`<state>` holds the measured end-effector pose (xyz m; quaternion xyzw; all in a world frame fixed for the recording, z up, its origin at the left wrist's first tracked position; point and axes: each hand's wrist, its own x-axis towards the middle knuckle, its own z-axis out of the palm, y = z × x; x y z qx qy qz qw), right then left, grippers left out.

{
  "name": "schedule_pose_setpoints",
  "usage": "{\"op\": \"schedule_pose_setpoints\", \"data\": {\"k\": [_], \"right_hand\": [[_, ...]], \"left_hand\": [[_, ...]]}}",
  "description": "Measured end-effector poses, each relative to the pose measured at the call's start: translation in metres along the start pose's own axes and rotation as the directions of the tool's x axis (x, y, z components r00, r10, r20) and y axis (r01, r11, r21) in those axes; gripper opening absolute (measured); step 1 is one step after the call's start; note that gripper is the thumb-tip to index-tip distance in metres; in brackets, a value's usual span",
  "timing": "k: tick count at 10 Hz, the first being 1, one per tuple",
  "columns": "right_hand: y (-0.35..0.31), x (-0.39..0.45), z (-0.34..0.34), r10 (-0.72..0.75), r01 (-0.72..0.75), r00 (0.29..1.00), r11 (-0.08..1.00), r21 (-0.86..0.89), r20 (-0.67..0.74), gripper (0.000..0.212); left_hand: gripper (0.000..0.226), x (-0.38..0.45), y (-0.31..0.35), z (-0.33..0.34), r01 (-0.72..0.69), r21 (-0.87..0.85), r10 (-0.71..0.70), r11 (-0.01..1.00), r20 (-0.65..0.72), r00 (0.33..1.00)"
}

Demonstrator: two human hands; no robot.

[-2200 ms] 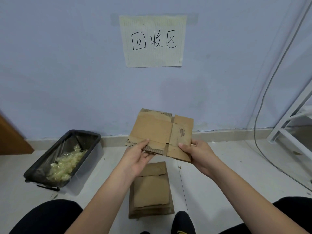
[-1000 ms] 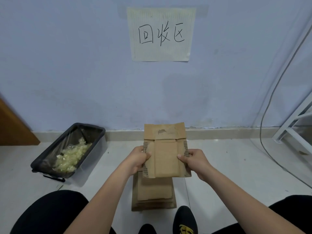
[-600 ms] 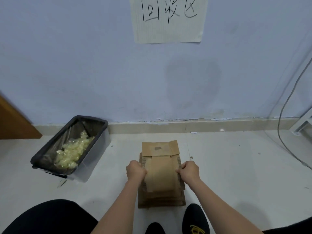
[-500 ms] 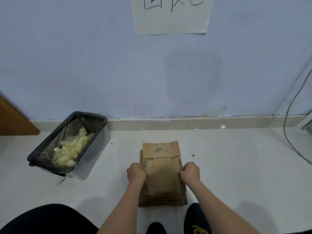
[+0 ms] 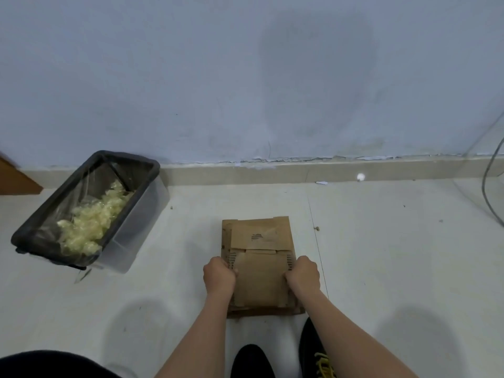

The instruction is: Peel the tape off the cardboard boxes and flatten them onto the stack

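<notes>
**A:** We're looking straight down at a pale tiled floor (image 5: 381,255), and low in the centre of the frame we have the flattened cardboard box (image 5: 260,279) lying on the stack (image 5: 261,312) of flattened cardboard.

**B:** And we've got both hands on it. The left hand (image 5: 219,275) is curled round the box's left edge, fingers wrapped under, thumb on top.

**A:** The same on the other side: our right hand (image 5: 302,275) grips the right edge, knuckles up. Both forearms run in from the bottom of the frame.

**B:** We can see the box's far flap (image 5: 256,236) folded flat beyond the hands, with a small torn scuff on it, and corrugated edges showing just beside each hand.

**A:** Whether the box is fully resting on the stack or a touch above it, we can't tell from here.

**B:** Over at centre left we have a clear plastic bin (image 5: 90,214) with a black liner round its rim, well apart from the stack, holding a heap of crumpled yellowish tape (image 5: 92,219).

**A:** Behind it all, the pale blue wall (image 5: 245,77) meets a beige skirting board (image 5: 300,171). A grey cable (image 5: 491,175) hangs down at the right edge.

**B:** And at the very bottom we catch a black shoe (image 5: 251,361) and a second with yellow laces (image 5: 316,358).
</notes>
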<state>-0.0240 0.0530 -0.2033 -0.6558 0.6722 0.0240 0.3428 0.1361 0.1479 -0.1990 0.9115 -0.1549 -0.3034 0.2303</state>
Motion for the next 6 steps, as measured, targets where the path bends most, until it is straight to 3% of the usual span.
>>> {"op": "schedule_pose_setpoints", "data": {"k": [3,4,5,6], "right_hand": [[-0.006,-0.01,0.003,-0.01,0.008,0.999,0.999,-0.045,-0.043,0.004],[-0.01,-0.015,-0.004,-0.028,0.023,0.999,0.995,-0.098,-0.043,0.01],[-0.017,-0.023,-0.017,-0.057,0.051,0.997,0.989,-0.142,-0.043,0.013],[-0.026,-0.034,-0.038,-0.156,0.132,0.982,0.969,-0.209,-0.103,0.019]], "left_hand": [[0.013,-0.004,-0.005,0.009,-0.036,0.048,0.038,0.998,-0.039,0.999],[0.017,-0.006,-0.003,0.008,-0.069,0.1,0.075,0.993,-0.055,0.996],[0.04,-0.014,0.005,-0.001,-0.089,0.205,0.104,0.975,-0.065,0.992],[0.065,-0.027,0.02,-0.017,-0.168,0.434,0.185,0.885,0.003,0.983]]}}
